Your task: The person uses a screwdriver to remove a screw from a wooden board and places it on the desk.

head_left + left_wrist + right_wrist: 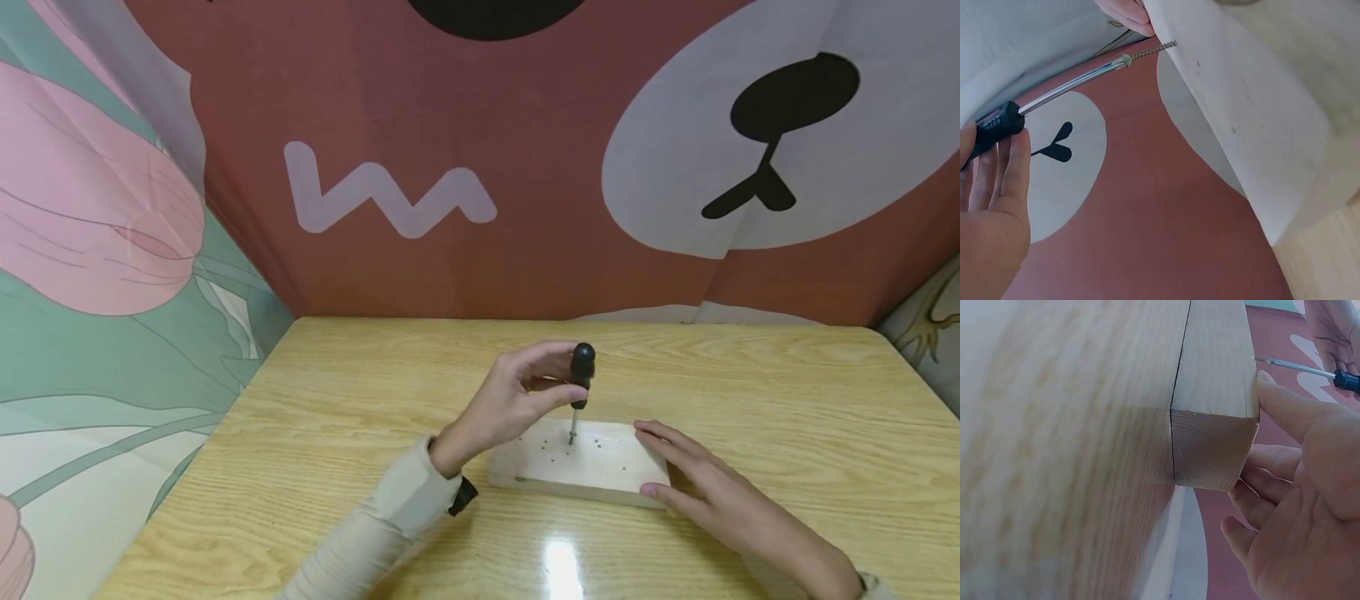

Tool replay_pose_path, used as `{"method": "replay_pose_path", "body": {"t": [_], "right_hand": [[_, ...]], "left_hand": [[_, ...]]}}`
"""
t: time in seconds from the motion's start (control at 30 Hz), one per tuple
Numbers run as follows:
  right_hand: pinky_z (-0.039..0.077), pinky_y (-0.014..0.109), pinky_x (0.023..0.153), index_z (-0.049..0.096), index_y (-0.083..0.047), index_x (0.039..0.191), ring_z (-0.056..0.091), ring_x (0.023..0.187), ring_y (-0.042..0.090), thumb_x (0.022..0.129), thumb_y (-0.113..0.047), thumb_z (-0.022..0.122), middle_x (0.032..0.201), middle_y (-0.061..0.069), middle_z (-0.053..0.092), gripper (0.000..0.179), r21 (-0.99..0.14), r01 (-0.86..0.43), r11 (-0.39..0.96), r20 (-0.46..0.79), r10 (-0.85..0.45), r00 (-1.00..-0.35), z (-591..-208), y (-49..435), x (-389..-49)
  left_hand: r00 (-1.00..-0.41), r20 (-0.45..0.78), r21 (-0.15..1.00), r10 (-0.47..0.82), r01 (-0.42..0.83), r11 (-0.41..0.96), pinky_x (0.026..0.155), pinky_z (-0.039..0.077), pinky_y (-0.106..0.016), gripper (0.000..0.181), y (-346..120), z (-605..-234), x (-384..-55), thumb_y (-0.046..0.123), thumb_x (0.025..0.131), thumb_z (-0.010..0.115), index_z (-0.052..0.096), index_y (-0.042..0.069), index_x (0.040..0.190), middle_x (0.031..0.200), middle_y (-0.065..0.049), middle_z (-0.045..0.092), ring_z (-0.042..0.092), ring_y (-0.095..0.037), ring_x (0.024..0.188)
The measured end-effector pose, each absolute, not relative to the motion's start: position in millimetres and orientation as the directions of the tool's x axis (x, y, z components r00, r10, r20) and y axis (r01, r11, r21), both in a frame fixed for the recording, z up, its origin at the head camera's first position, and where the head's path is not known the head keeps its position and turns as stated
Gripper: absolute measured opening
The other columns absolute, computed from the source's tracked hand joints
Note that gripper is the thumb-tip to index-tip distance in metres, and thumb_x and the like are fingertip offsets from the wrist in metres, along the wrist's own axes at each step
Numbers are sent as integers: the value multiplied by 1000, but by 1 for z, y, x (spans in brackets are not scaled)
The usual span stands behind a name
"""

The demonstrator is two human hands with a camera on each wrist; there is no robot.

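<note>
Wooden board (600,467): flat on the wood-grain tabletop (375,400), small dark holes (597,444) dotting its upper face.
Screw (1154,50): upright on the board, tip meeting the upper face, most of its thread exposed.
Screwdriver (1072,87): standing above the board, blade on the screw's head.
Left hand (510,400): raised over the board's left half, thumb and bent fingers gripping the screwdriver's black handle.
Right hand (712,487): at the board's right end, holding it, thumb and 1 finger at opposite corners.

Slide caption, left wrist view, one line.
Left hand holds a black-handled screwdriver against a screw that meets a pale wooden board.
</note>
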State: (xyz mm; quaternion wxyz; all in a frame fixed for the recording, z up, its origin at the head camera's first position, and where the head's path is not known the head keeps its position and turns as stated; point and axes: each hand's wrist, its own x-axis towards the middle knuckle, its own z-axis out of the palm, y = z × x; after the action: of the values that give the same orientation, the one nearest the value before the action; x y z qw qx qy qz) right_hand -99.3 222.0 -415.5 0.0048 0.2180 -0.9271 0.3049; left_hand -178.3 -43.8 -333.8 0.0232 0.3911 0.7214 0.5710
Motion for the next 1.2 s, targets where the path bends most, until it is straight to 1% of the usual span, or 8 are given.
{"method": "replay_pose_path", "body": {"t": [0.13,0.4,0.53,0.77,0.87,1.0,1.1,1.2], "right_hand": [[47,60,98,48,-7,146,47,136,40,94,-36,66,153,14,43,62,-565,-401,721,134,-399,-907,-415,222,-99],[47,61,97,47,-8,147,47,135,41,95,-35,66,152,15,43,62,-568,-405,717,140,-401,-905,-415,222,-99],[48,60,97,47,-7,147,47,135,41,95,-35,66,153,15,43,62,-563,-412,716,143,-406,-903,-415,222,-99],[46,60,99,47,-7,147,46,136,41,95,-35,66,153,15,43,62,-564,-411,716,144,-405,-903,-416,222,-100],[46,60,99,47,-7,147,46,136,40,95,-34,66,153,14,43,62,-561,-414,717,149,-405,-902,-417,222,-100],[48,56,99,47,-8,147,46,134,39,95,-33,67,153,13,44,61,-553,-427,716,167,-407,-898,-418,222,-99],[49,56,98,47,-8,147,46,134,39,94,-32,67,153,13,44,61,-557,-428,711,170,-407,-897,-419,222,-99],[47,59,98,46,-8,147,46,134,40,95,-33,66,153,13,43,61,-570,-416,708,153,-406,-901,-418,222,-100]], "left_hand": [[-694,427,851,580,526,3,84,61,-28,44,-43,-336,-178,-2,89,70,59,-1,131,115,-23,69,70,-29,101],[-608,428,862,669,498,-100,96,58,-32,39,-44,-335,-179,-6,98,54,49,-7,136,124,-30,64,67,-34,114],[-627,410,863,662,502,-59,92,59,-31,40,-47,-333,-179,-5,96,58,52,-5,135,121,-27,67,70,-31,109],[-697,384,873,605,488,8,86,61,-28,40,-47,-333,-178,-3,90,69,60,-3,129,119,-23,67,69,-30,103],[-687,390,869,613,495,3,87,60,-28,40,-47,-335,-179,-2,91,67,59,-4,131,122,-23,67,70,-30,105],[-629,409,864,661,501,-58,93,58,-30,41,-47,-337,-180,-4,96,58,52,-7,136,125,-28,64,68,-32,113],[-602,412,865,684,494,-87,96,57,-32,41,-47,-336,-180,-6,97,55,48,-8,138,123,-31,64,67,-34,114],[-620,402,867,674,495,-63,93,59,-31,41,-47,-335,-180,-5,96,58,51,-6,137,121,-29,66,69,-32,109]]}}
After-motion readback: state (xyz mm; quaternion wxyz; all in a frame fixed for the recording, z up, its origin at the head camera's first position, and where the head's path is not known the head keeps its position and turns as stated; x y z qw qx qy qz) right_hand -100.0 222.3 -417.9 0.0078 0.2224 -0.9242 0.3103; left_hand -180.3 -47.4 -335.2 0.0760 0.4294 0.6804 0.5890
